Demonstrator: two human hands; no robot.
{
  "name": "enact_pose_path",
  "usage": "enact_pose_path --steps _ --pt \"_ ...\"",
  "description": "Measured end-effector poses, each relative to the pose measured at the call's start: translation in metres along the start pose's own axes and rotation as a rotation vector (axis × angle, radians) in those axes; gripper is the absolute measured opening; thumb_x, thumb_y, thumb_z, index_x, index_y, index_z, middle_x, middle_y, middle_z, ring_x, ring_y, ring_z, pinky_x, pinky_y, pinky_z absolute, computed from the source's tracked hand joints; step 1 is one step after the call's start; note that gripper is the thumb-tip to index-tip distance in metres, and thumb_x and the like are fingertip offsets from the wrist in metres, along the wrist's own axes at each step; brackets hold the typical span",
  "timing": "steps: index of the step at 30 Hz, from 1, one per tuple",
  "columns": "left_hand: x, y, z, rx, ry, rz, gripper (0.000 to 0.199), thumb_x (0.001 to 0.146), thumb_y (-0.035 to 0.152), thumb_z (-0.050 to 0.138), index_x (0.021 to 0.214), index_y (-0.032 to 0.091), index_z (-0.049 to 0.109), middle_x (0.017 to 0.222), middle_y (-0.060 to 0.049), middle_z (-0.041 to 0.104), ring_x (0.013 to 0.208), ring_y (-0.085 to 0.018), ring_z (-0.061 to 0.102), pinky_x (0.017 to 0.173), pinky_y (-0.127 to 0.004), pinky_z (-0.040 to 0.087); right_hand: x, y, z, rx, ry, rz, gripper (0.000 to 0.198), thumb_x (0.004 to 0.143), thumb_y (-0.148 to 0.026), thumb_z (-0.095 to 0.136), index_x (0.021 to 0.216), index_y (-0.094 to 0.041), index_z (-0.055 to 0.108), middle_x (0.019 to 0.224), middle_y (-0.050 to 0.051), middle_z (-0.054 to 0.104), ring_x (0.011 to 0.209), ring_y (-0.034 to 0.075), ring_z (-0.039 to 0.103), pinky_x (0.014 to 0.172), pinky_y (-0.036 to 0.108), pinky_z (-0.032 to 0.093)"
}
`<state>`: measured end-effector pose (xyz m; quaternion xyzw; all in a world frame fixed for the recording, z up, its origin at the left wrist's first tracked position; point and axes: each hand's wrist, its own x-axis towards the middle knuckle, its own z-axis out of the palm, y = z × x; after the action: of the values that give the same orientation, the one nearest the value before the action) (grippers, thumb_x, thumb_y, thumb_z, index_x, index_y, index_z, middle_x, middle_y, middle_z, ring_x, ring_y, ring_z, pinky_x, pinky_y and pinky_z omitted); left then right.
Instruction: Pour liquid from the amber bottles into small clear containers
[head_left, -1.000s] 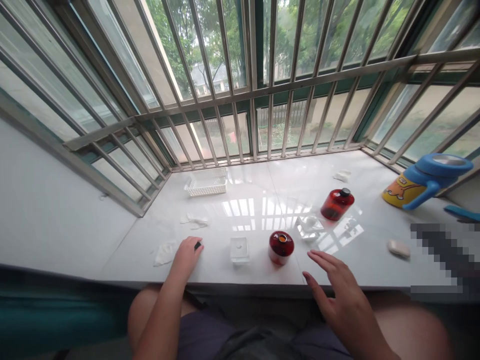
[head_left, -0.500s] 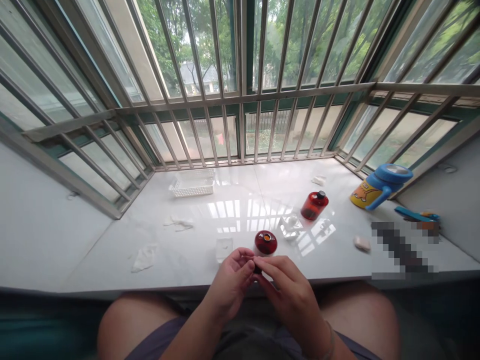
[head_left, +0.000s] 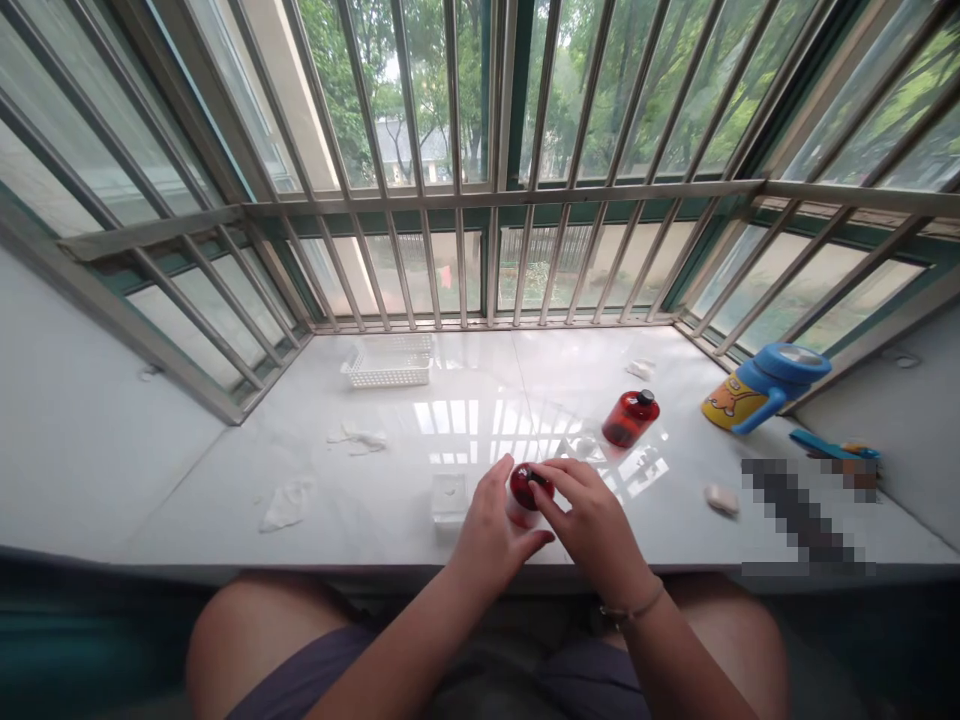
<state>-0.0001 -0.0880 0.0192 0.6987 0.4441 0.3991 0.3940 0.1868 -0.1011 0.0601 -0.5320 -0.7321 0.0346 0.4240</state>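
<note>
— What have you got hold of?

— My right hand is closed to a pinch, thumb and fingertips on a small black screw-type cap at the mouth of a round, glossy red see-through bottle. My left hand is half open, curved along the bottle's left and near sides; I can't tell how firmly it grips, if at all.

— And the trick to it?

— I'd keep the cap level and centred on the neck, turn lightly, and back off if it bites crooked. The left should steady the bottle low, without squeezing. Whether the threads have caught, my fingers hide.

— What's around you?

— Just left, a clear square block. Beyond my right hand, a black-capped red see-through bottle, apparently lying tilted or distorted by the lens, and a blue-and-yellow handled mug. Farther back on the left, a white perforated plastic basket.

— The surface?

— A glossy white tabletop, mirroring the window, with crumpled white tissue on the left. Metal bars enclose it; green trees stand outside.
</note>
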Motion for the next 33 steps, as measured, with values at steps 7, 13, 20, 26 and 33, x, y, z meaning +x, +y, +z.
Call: enact_pose_path --steps 7,13,20,26,33 --pt "0.028 -0.011 0.02 0.019 -0.038 0.026 0.072 0.086 0.025 0.084 0.15 0.024 0.053 0.149 -0.014 0.065 0.138 -0.034 0.064 0.121 -0.057 0.05 -0.006 0.009 0.015 0.043 0.025 0.025 0.026 0.106 -0.026 0.062 0.128 -0.029 0.077 0.123 0.009 0.077 0.112 0.03 0.072 0.099 0.049 0.062" --pt "0.025 -0.011 0.019 0.028 -0.021 0.079 0.06 0.091 0.025 0.079 0.145 0.024 0.054 0.142 -0.014 0.067 0.131 -0.032 0.066 0.115 -0.054 0.054 -0.013 0.003 0.018 0.078 0.096 0.067 0.028 0.108 -0.027 0.063 0.135 -0.03 0.07 0.122 0.006 0.077 0.112 0.027 0.071 0.1 0.047 0.059" --pt "0.025 -0.01 0.021 0.04 -0.014 0.031 0.063 0.089 0.031 0.085 0.144 0.024 0.054 0.142 -0.012 0.068 0.132 -0.032 0.066 0.116 -0.053 0.053 -0.034 0.002 0.015 0.095 0.243 0.301 0.032 0.101 -0.048 0.074 0.121 -0.025 0.066 0.091 0.003 0.069 0.087 0.024 0.068 0.087 0.045 0.06" --pt "0.026 -0.009 0.022 0.051 -0.009 0.044 0.067 0.085 0.02 0.085 0.144 0.026 0.053 0.143 -0.011 0.067 0.132 -0.031 0.066 0.115 -0.052 0.054 -0.038 -0.002 0.02 0.357 0.081 0.348 0.05 0.103 -0.045 0.068 0.146 -0.026 0.049 0.142 0.014 0.067 0.132 0.03 0.066 0.111 0.053 0.056" --pt "0.026 -0.01 0.022 0.051 -0.002 0.035 0.07 0.084 0.026 0.089 0.144 0.025 0.053 0.142 -0.011 0.067 0.133 -0.032 0.065 0.117 -0.053 0.053 -0.044 0.003 0.018 0.314 0.207 0.419 0.037 0.102 -0.048 0.07 0.127 -0.026 0.055 0.11 0.008 0.069 0.106 0.027 0.07 0.102 0.053 0.059"
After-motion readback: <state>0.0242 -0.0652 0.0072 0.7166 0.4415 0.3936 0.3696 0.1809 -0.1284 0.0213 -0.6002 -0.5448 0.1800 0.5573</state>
